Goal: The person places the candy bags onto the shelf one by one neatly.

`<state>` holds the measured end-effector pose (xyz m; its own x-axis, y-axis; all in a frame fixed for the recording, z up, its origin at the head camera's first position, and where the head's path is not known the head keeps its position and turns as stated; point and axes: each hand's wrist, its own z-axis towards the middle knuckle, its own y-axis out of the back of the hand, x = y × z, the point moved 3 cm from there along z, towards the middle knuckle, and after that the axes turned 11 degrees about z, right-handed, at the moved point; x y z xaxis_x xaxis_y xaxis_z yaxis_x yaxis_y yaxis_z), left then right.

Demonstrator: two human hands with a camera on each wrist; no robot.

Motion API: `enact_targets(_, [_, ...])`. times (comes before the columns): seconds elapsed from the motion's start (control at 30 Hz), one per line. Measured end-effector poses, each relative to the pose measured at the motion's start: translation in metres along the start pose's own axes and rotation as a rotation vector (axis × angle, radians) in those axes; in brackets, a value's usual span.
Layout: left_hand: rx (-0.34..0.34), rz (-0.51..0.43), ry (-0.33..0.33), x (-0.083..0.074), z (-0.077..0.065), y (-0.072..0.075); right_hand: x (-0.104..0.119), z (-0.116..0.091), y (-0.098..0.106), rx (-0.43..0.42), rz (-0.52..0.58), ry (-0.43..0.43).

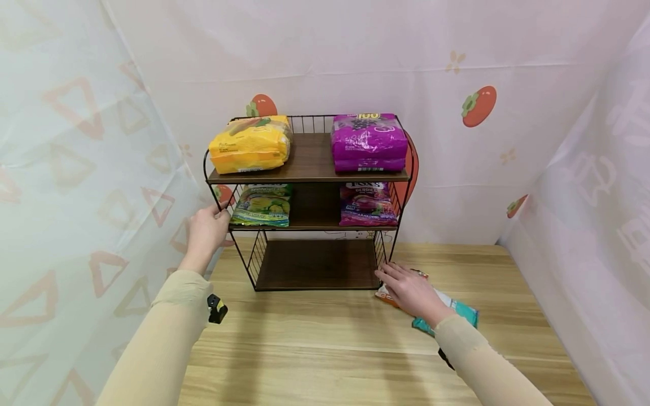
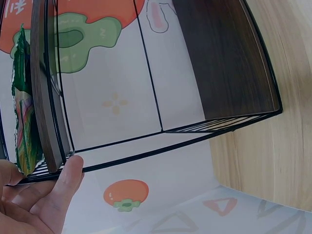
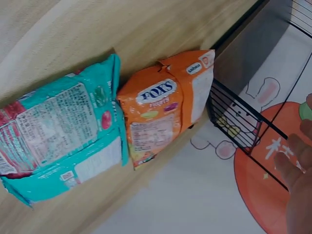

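Note:
A three-tier shelf rack [image 1: 317, 265] with dark wood boards and black wire sides stands on the table. At its left side, level with the middle shelf, my left hand [image 1: 207, 230] grips the wire frame; thumb and fingers sit on either side of it in the left wrist view. My right hand [image 1: 412, 290] is beside the rack's lower right side, fingers extended and holding nothing. Below it lie an orange FOX'S candy bag [image 3: 158, 105] and a teal candy bag [image 3: 63, 129], partly hidden by that hand in the head view.
On the top shelf are a yellow bag [image 1: 251, 145] at left and a purple bag [image 1: 369, 144] at right. The middle shelf holds a green candy bag [image 1: 262, 206] and a berry candy bag [image 1: 367, 204]. Printed cloth walls [image 1: 508, 62] surround the wooden table [image 1: 304, 349].

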<state>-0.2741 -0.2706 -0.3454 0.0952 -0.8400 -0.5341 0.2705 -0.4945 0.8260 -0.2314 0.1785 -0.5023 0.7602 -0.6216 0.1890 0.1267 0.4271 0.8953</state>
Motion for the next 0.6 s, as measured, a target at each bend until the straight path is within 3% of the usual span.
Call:
enact_targets(0.2, [0.021,-0.058,0.01,0.001,0.0,-0.001,-0.006,-0.009,-0.006,0.044,-0.006,-0.05])
enact_targets(0.6, [0.029,-0.07,0.03,0.002,-0.001,-0.001,-0.024,-0.034,-0.024,0.135,0.072,-0.184])
